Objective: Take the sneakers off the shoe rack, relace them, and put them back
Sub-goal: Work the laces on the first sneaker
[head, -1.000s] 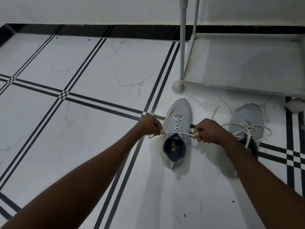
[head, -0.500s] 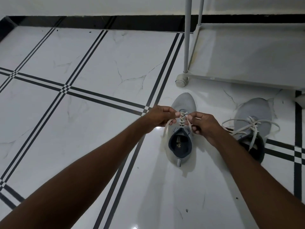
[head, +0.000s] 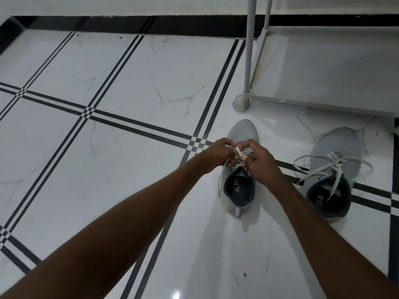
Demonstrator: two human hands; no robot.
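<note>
Two grey sneakers stand on the tiled floor, toes pointing away from me. Over the tongue of the left sneaker [head: 243, 132] my left hand [head: 218, 154] and my right hand [head: 259, 159] meet, each pinching part of its white lace [head: 239, 151]. A loose end of that lace trails down the shoe's left side. My hands hide the eyelets. The right sneaker [head: 336, 152] stands apart to the right, its white lace [head: 333, 165] tied in a loose bow with long loops.
The white shoe rack [head: 323, 102] stands at the back right on a caster wheel [head: 240, 104], its bottom shelf bare, with two upright poles [head: 250, 39]. A black skirting strip runs along the wall. White marble floor with black stripes spreads to the left.
My hands were spread apart pulling the lace taut sideways. They have come together over the tongue, now crossing the lace ends. The view has tilted slightly.
</note>
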